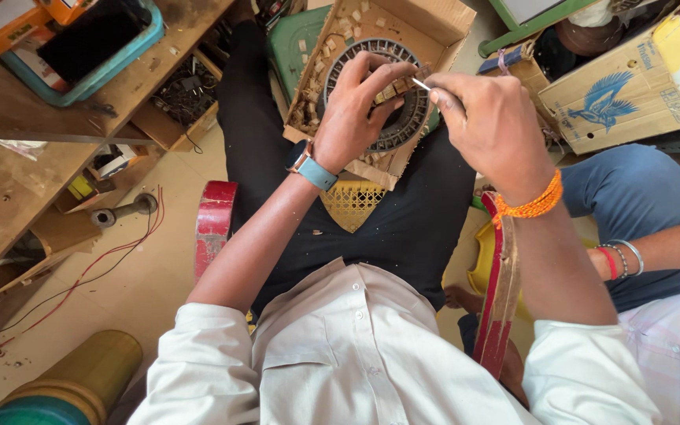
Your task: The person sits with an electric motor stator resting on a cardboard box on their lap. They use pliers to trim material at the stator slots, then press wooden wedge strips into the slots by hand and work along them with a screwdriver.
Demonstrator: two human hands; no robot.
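Observation:
A round grey slotted metal ring, like a motor stator core (412,118), rests in an open cardboard box (434,24) on my lap. My left hand (353,110), with a blue-strapped watch on the wrist, grips the ring's near rim with fingers curled over it. My right hand (491,126), with orange thread around the wrist, pinches a thin metal tool (422,83) whose tip points at the ring's slots. Small tan paper pieces lie scattered in the box.
A wooden workbench (33,118) with a teal tray (104,71) stands at the left. Red wires trail over the floor (88,275). Another person's arm with bangles (655,252) is at the right. Cardboard boxes (615,98) sit at the upper right. A yellow-green cylinder (80,378) stands at the lower left.

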